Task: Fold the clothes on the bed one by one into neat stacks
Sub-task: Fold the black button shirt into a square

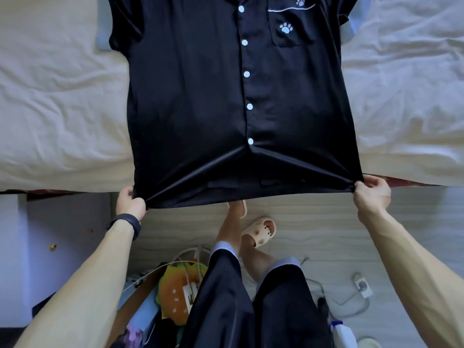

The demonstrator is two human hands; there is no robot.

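Observation:
A black satin short-sleeved shirt (200, 96) with white buttons, a chest pocket and paw-print marks lies front up on the bed (55, 109), collar away from me. Its hem hangs past the bed's near edge and is pulled taut. My left hand (131, 202) grips the hem's left corner. My right hand (371, 194) pinches the hem's right corner. The sleeves have pale blue cuffs at both sides near the top.
The bed carries a wrinkled cream sheet on both sides of the shirt. Below its edge lies a tiled floor (313, 234) with my legs in slippers, a burger-shaped cushion (173, 292), cables and a power strip (362, 287).

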